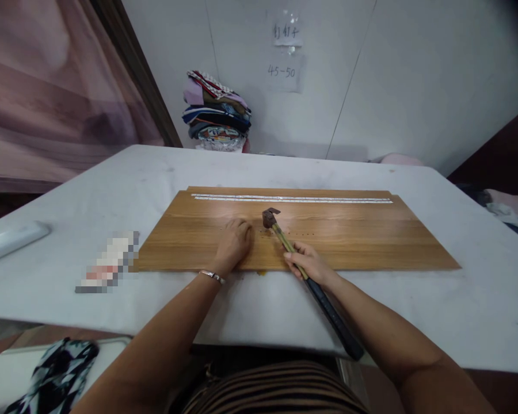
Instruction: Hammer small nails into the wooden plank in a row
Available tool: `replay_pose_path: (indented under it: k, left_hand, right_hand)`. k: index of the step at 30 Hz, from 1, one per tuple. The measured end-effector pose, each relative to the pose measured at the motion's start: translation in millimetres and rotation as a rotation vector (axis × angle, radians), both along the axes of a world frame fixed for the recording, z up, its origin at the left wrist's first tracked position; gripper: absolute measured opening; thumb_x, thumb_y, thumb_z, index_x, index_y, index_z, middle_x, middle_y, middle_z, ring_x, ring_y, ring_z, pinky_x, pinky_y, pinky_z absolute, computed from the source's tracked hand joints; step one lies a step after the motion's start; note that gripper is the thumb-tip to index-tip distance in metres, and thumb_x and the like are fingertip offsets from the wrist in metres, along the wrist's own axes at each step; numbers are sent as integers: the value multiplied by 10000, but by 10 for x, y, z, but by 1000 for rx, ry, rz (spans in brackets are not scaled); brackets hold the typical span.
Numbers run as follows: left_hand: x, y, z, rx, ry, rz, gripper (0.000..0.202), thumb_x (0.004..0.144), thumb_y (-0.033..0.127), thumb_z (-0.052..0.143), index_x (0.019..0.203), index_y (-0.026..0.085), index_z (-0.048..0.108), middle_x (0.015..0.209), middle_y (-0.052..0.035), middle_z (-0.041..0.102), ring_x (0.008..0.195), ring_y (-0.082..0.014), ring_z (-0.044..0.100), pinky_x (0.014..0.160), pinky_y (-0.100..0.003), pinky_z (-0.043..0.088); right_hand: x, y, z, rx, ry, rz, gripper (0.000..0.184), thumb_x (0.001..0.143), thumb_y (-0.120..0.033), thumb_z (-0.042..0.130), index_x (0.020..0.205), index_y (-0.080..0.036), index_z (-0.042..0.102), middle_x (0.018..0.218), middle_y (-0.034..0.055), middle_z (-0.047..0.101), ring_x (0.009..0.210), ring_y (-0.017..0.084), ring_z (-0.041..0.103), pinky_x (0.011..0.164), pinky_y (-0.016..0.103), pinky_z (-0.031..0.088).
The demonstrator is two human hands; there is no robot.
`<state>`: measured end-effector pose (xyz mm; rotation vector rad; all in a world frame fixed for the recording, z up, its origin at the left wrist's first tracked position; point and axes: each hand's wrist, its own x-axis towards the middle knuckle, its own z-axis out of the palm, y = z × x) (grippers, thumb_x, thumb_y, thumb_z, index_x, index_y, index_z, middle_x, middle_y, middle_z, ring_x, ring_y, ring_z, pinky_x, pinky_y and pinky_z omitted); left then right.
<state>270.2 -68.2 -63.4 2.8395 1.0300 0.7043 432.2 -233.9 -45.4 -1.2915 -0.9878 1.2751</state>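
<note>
Nearest the camera, at six o'clock: striped garment [280, 391], below the near edge of a white worktop [479, 299]. Across the centre of the dial: wood-grain board [371, 241], flat on the worktop, long side crosswise. Between seven and eight o'clock: left hand [236, 244], lowered onto the board, fingers bent and close together; anything pinched between them impossible to tell. On the left wrist: pale bracelet [211, 276]. At four o'clock: right hand [309, 263], fingers clamped around the handle of a hammer [323, 303]. Hammer slanted, brown head over the board near the left hand, dark grip pointing toward five o'clock beside the right forearm; contact between head and board impossible to tell. Toward twelve o'clock, along the board's far side: two narrow white strips [293, 200]. On the worktop, between eight and nine o'clock: pixelated object [107, 264]; at nine, white roll [12, 244]. At eleven, beyond the far edge: stacked fabrics [218, 118].
</note>
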Motion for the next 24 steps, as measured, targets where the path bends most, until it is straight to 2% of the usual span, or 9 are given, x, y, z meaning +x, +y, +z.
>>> replay_pose_path:
  k: [10, 24]
  left_hand:
    - [-3, 27, -43, -25, -9, -9, 209, 858, 208, 421, 824, 169, 623, 921, -90, 611, 916, -212, 526, 855, -365, 417]
    - [4, 0, -1, -31, -12, -14, 206, 860, 200, 417, 809, 171, 615, 911, -86, 610, 907, -206, 523, 853, -356, 416]
  right_hand:
    - [1, -2, -7, -12, 16, -2, 203, 752, -342, 569, 840, -177, 488, 456, -97, 456, 320, 50, 354, 324, 170, 266]
    - [-4, -10, 36, -6, -22, 14, 188, 760, -348, 560, 753, -190, 458, 410, -101, 446, 310, 51, 342, 332, 174, 267]
